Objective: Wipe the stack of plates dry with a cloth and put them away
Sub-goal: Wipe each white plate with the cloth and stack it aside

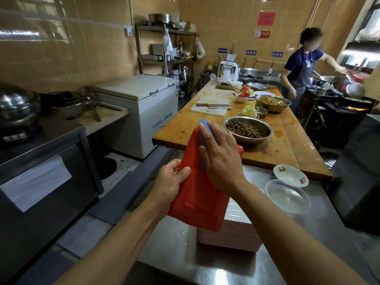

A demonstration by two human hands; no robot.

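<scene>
The fingers of my right hand [221,156] lie spread and nearly straight, pressing a blue cloth [204,131] flat against the back of a red plate [200,194]. The fingers of my left hand [168,183] are curled round the plate's left edge, thumb on its back, holding it tilted up above the steel table [176,243]. Just beneath it the stack of plates [230,233] sits on that table. To the right lie a clear plastic lid [287,195] and a white patterned dish [291,174]. Beyond, a metal bowl of peanuts [247,129] stands on a wooden table [185,124].
</scene>
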